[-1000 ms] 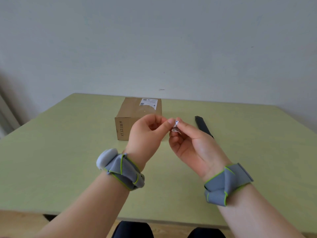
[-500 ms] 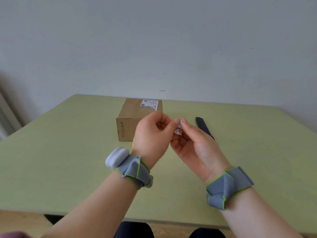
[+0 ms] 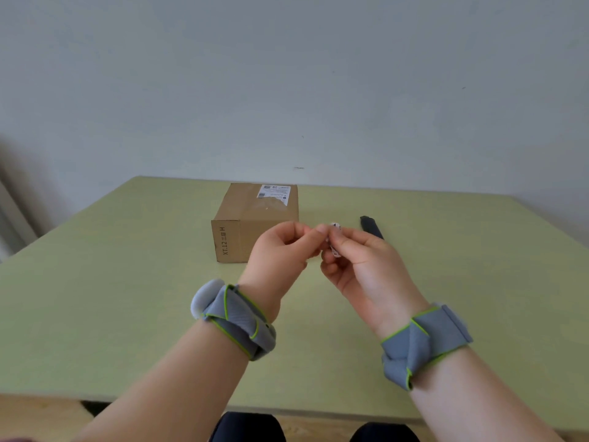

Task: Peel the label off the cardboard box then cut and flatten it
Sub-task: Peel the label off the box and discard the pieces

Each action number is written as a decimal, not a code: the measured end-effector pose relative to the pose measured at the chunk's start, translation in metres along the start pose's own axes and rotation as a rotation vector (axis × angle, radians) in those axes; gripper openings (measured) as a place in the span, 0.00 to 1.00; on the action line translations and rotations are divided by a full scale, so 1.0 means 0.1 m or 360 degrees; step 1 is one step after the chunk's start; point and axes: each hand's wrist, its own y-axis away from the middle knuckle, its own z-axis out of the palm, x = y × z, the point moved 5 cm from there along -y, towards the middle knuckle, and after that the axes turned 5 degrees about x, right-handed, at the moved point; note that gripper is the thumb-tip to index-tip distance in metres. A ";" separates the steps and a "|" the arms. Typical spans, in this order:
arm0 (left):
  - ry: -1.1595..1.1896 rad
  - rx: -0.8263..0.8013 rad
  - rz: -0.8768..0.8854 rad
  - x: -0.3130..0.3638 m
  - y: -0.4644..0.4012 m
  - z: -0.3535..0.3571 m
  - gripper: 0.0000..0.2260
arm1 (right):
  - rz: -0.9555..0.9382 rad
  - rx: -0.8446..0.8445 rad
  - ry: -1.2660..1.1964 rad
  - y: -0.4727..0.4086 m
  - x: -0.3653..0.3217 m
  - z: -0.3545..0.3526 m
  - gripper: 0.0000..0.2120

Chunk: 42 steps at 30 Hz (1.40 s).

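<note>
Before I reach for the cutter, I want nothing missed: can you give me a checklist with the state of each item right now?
1. Label fully off the box: not ok, a white label remains on top.
2. Hands free: not ok, left hand and right hand both pinch a small scrap.
3. Cutter within reach: ok, it lies on the table right of the box.
4. Cutter blade retracted: cannot tell.
5. Box still closed: ok, not cut.
</note>
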 end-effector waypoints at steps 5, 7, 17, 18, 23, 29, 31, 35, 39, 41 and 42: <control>0.0179 -0.0257 -0.0238 -0.08 0.04 0.05 0.07 | 0.0179 -0.0027 -0.0265 0.01 0.05 0.04 0.08; 0.0166 -0.0290 -0.0224 -0.08 0.05 0.03 0.08 | 0.0233 -0.0007 -0.0308 0.02 0.06 0.06 0.09; -0.1149 0.0151 0.1003 0.20 0.15 -0.03 0.17 | 0.0194 0.0149 -0.0304 -0.01 0.08 -0.08 0.19; -0.1240 0.0187 0.1123 0.21 0.17 -0.01 0.14 | 0.0189 0.0129 -0.0294 0.00 0.08 -0.06 0.16; -0.1393 0.0367 0.1412 0.23 0.24 0.00 0.04 | 0.0196 0.0131 -0.0291 0.00 0.09 -0.03 0.10; -0.1212 0.0444 0.1392 0.30 0.26 -0.06 0.04 | 0.0193 0.0217 -0.0261 0.07 0.04 -0.05 0.20; -0.0921 0.0489 0.1144 0.34 0.22 -0.14 0.05 | 0.0129 0.0255 -0.0235 0.07 0.00 -0.07 0.23; -0.1001 0.0278 0.1077 0.34 0.20 -0.11 0.07 | 0.0100 0.0264 -0.0184 0.06 0.01 -0.05 0.15; -0.1388 0.0279 0.1335 0.26 0.23 -0.05 0.10 | 0.0149 0.0234 -0.0149 0.04 0.06 -0.05 0.06; -0.1375 0.0361 0.1422 0.25 0.23 -0.07 0.06 | 0.0161 0.0204 -0.0141 0.05 0.07 -0.04 0.05; -0.1354 0.0395 0.1453 0.26 0.23 -0.07 0.07 | 0.0163 0.0193 -0.0117 0.05 0.07 -0.04 0.06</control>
